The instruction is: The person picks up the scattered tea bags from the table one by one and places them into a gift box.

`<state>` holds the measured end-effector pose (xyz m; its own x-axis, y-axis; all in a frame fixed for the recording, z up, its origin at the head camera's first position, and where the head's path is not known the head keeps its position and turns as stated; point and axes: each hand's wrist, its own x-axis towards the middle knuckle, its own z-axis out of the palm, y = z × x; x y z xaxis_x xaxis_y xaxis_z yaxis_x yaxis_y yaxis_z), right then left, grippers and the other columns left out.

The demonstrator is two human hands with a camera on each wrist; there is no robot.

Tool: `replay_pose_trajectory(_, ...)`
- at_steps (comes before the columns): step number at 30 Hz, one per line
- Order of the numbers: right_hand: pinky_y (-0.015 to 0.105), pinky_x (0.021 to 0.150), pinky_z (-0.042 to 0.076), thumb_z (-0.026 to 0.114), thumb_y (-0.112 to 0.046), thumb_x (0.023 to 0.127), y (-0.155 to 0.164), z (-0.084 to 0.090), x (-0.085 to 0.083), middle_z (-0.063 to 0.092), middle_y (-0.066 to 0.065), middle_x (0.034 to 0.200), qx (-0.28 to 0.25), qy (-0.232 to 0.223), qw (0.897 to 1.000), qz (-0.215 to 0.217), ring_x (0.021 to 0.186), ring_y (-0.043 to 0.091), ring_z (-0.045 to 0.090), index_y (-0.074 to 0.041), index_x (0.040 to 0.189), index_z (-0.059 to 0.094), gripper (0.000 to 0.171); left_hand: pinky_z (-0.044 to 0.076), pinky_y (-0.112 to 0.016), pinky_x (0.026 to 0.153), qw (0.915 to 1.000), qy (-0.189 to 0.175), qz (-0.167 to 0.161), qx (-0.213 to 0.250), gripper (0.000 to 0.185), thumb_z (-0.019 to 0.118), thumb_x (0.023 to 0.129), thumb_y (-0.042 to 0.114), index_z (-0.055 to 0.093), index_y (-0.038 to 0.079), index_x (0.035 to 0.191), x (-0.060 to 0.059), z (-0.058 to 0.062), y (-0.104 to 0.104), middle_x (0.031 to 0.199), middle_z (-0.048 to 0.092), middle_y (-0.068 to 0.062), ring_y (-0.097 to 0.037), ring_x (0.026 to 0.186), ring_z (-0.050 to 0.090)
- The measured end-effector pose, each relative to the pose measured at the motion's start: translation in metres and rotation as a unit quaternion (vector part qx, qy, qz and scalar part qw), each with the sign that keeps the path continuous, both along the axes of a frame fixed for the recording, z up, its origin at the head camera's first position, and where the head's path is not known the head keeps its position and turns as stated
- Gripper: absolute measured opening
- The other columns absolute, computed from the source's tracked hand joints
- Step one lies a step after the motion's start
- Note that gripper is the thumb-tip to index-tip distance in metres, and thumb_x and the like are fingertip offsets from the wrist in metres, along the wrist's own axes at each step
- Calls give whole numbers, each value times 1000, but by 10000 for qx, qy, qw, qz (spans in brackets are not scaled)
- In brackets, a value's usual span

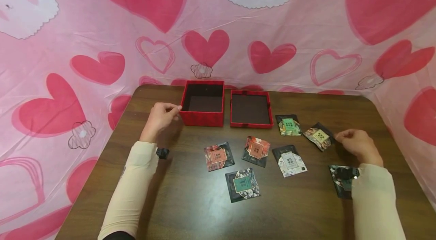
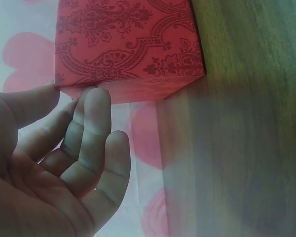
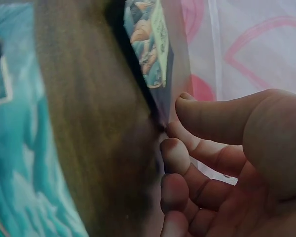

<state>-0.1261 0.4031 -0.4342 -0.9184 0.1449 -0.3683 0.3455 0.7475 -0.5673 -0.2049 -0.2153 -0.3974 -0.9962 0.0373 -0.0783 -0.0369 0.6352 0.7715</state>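
Note:
An open red box (image 1: 202, 119) stands at the back of the brown table (image 1: 190, 209), its lid (image 1: 251, 123) lying upturned beside it on the right. My left hand (image 1: 175, 110) rests against the box's left side, fingers fairly straight. In the left wrist view the fingertips (image 2: 96, 96) touch the patterned box (image 2: 128, 44) at its lower corner. My right hand (image 1: 337, 137) pinches the corner of a dark packet with a yellow-green label (image 1: 319, 136), which sits tilted. The right wrist view shows thumb and forefinger (image 3: 173, 116) closed on that packet's edge (image 3: 153, 44).
More flat packets lie around: green label (image 1: 288, 124), pink label (image 1: 218, 156), red (image 1: 256, 150), white (image 1: 291, 160), teal (image 1: 242, 184), and one partly under my right wrist (image 1: 338, 179). Pink heart-patterned cloth (image 1: 218, 35) walls in the table on three sides.

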Motion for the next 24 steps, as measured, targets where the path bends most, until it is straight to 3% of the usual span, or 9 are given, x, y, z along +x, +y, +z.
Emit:
replay_pose_trajectory(9,44,71,41,59,-37,99,0,-7,1,56,34,120,196,84,9997,-117,98,43,51,9,114,62,49,50,-38,69,9999,-110,27,21,33,66,100,28,74,0,114,0,2,0,100,72,-20,-38,90,70)
replay_pose_trajectory(15,50,73,43,65,-35,97,1,-9,-1,57,34,114,346,178,9991,-168,96,45,52,9,107,64,45,51,-39,73,9998,-197,49,92,34,66,100,29,73,0,116,-1,2,-1,100,72,-19,-38,92,69)
replay_pose_trajectory(24,48,72,43,66,-30,95,1,-5,-4,58,32,110,329,-66,9994,-131,93,42,50,10,108,63,43,50,-39,73,9997,-240,54,85,33,66,100,28,73,1,117,-2,1,-1,99,72,-18,-37,91,69)
